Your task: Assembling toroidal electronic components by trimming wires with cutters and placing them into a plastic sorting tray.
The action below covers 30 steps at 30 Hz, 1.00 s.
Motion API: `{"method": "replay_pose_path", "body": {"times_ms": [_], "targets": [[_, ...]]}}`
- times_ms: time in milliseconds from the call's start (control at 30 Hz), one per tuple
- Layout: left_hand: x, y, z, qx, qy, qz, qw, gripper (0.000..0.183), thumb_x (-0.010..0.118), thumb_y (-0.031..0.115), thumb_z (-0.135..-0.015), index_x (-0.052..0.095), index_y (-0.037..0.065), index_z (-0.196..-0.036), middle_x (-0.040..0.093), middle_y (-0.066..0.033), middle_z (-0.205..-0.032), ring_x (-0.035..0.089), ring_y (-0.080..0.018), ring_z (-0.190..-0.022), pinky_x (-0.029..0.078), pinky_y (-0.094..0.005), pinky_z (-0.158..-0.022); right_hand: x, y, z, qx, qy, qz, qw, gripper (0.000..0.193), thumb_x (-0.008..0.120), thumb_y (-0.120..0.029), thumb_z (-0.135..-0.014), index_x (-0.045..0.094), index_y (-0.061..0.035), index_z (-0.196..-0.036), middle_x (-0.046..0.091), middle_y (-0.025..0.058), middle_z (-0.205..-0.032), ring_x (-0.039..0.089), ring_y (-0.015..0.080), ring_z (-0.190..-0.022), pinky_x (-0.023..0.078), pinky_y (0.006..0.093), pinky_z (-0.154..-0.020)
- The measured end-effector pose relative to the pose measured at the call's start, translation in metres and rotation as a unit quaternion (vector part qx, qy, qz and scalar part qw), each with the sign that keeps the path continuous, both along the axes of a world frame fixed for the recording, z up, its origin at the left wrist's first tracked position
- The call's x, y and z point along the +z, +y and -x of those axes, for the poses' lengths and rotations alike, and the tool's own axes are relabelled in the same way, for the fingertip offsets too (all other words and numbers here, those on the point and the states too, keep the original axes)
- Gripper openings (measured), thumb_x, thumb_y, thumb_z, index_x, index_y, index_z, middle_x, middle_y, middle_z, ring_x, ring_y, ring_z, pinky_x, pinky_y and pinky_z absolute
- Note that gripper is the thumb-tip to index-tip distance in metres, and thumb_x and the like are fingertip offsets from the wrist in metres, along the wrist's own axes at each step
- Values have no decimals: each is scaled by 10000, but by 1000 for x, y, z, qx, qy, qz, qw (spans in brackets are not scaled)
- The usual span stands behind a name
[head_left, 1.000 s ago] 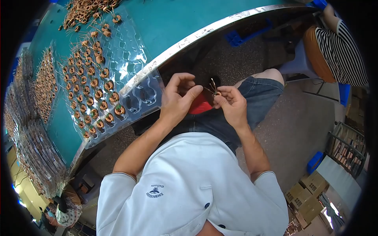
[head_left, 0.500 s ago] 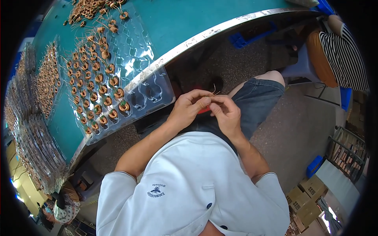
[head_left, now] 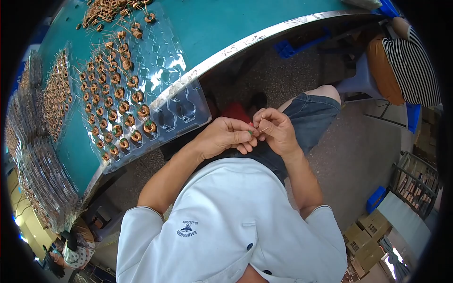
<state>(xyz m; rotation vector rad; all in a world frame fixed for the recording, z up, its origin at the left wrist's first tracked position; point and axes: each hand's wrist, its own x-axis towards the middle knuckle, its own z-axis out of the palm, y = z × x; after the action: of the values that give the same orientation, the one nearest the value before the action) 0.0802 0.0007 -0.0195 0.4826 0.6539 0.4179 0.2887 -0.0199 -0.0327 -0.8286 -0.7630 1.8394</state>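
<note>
Both my hands meet over my lap, in front of the table edge. My left hand (head_left: 222, 137) is closed around a small ring coil (head_left: 251, 133), mostly hidden by the fingers; a bit of green and some copper show. Against it, my right hand (head_left: 279, 133) pinches a thin copper wire (head_left: 265, 128) between thumb and fingers. Left of my hands, a clear plastic tray (head_left: 200, 120) overhangs the table edge. Copper-wound ring coils (head_left: 124, 107) stand in many of its pockets, wire ends sticking up; pockets toward its right side hold none.
Loose brown rings (head_left: 101, 13) lie heaped on the green table (head_left: 226, 23) beyond the tray. Stacked filled trays (head_left: 40, 160) rise at the far left. At right, a person in a striped top (head_left: 413, 70) sits on a plastic chair (head_left: 361, 78). Cardboard boxes (head_left: 370, 240) stand lower right.
My right hand has moved slightly right and up, its fingers now pinching the wire. My left hand has turned and dropped a little, showing green on the coil. The tray is unchanged.
</note>
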Motion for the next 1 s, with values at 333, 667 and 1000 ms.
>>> {"method": "replay_pose_path", "body": {"times_ms": [333,667,1000], "targets": [[-9,-3,-6,-23,9,-47,999,177,731,179,-864,631,44,-919,679,-70,-842,634,-118,-740,516,-241,-699,-1,-13,10,-87,-71,-39,993,130,653,-110,-924,647,6,-984,676,67,-804,641,106,-674,503,207,-569],[12,-4,-9,121,85,-74,986,239,702,160,-885,645,-1,-1052,678,-86,-903,634,-136,-774,518,-252,-716,21,4,6,-113,-168,-6,979,221,612,-126,-952,612,40,-1097,675,95,-890,640,117,-718,523,223,-591],[21,-1,5,166,57,-169,970,311,672,113,-905,606,-6,-1185,669,-50,-994,620,-86,-894,519,-250,-785,61,30,34,-64,-333,-190,921,47,619,-5,-906,639,33,-885,610,50,-851,553,71,-643,438,191,-541]]}}
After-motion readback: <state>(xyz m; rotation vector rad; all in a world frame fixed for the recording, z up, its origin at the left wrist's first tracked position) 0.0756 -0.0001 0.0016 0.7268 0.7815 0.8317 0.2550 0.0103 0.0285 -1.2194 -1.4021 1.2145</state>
